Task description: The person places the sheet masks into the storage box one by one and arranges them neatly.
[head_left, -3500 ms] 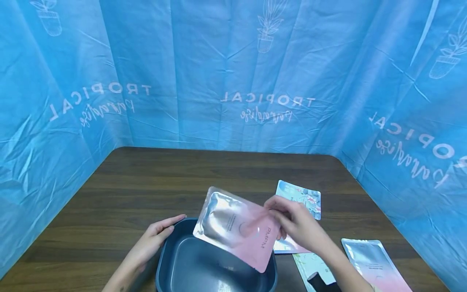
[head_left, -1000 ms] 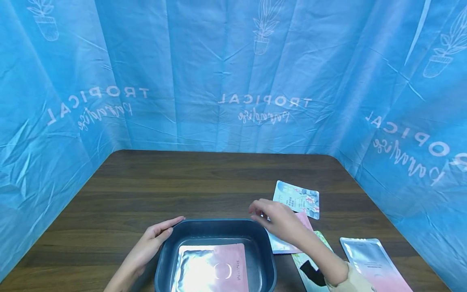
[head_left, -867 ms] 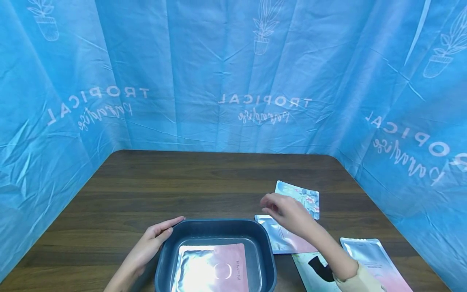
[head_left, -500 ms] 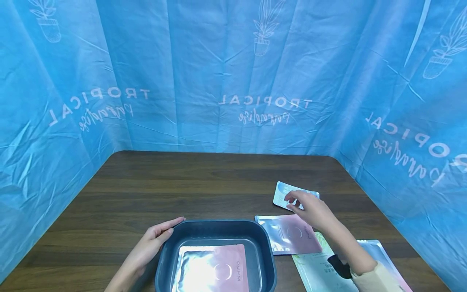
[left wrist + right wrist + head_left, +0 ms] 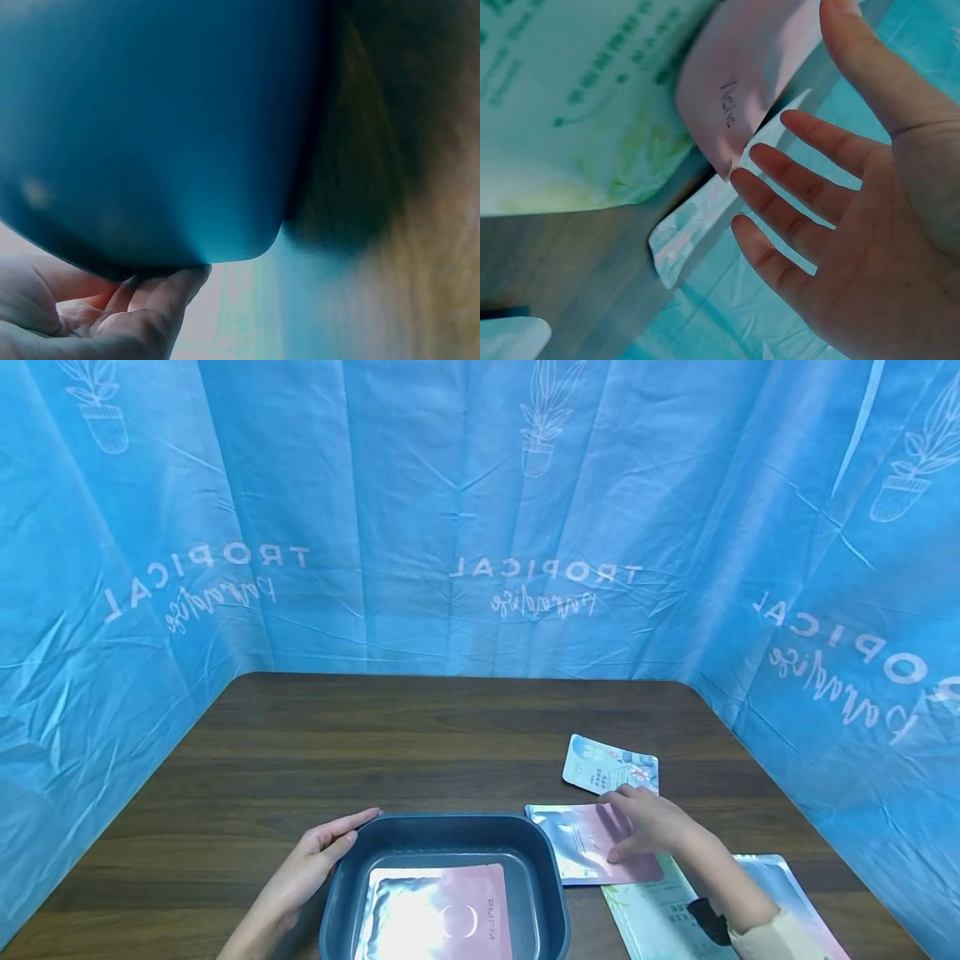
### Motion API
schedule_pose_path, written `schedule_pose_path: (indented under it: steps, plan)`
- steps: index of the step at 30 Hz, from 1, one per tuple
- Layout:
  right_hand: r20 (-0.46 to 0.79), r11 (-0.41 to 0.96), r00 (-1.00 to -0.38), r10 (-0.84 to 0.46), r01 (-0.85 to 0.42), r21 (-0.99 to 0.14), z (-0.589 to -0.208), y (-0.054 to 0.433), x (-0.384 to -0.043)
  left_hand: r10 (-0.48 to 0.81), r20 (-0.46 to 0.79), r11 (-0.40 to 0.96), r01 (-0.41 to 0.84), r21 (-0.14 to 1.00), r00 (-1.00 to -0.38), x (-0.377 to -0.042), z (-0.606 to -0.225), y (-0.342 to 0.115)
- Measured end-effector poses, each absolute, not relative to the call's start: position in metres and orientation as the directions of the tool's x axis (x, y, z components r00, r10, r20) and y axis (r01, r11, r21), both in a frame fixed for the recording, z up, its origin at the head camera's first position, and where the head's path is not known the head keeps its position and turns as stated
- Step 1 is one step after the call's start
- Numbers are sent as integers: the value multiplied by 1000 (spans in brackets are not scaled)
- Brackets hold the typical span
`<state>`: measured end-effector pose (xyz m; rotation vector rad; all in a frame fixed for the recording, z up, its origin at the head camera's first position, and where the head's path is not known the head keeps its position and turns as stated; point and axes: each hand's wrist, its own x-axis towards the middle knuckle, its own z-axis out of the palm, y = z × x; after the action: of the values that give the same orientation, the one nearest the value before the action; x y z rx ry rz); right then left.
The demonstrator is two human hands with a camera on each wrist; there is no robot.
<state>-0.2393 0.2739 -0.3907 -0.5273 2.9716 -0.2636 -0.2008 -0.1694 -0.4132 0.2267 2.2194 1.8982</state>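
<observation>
1. Left hand [image 5: 307, 860], relaxed, still touches the dark-blue rectangular tray [image 5: 457, 828].
2. Pink-and-silver foil pouch [image 5: 450, 914], lifted earlier, now lies inside.
3. Right hand [image 5: 651, 822], fingers spread, has moved from the light-blue floral packet [image 5: 609, 767] to a second pink-and-silver foil pouch [image 5: 573, 843].

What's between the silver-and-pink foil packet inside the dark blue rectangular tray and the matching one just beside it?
In the head view, a strip of bare tray floor, then the tray's right wall.

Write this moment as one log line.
left hand: touching tray | right hand: over pink-silver packet outside tray | inside tray: PMPM packet
</observation>
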Motion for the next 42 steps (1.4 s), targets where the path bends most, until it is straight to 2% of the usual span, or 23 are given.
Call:
schedule_pose_path:
  steps: [4, 14, 26, 29, 35, 39, 42]
  plan:
    - [-88, 918, -924, -371, -351, -187, -395, 275, -237, 261, -57, 155, -17, 988, -964, -201, -414, -170]
    - [-163, 932, -926, -341, -310, -187, -395, 274, -240, 255, -52, 158, -11, 987, -965, -201, -413, -170]
    - [-106, 967, -961, -256, -256, -20, -397, 272, -246, 262, -53, 158, -11, 987, -964, -201, -414, -170]
    - [-130, 972, -964, -231, -225, -63, -398, 275, -245, 257, -60, 162, -18, 987, -965, -201, -414, -170]
    - [-162, 943, -967, -196, -141, -300, -401, 285, -242, 261, -60, 163, -17, 986, -963, -201, -414, -169]
    - [-115, 910, -967, -229, -171, -377, -404, 293, -241, 259, -59, 162, -17, 987, -964, -201, -414, -170]
    - [-60, 891, -959, -279, -235, -389, -406, 298, -241, 255, -63, 165, -21, 986, -965, -200, -414, -170]
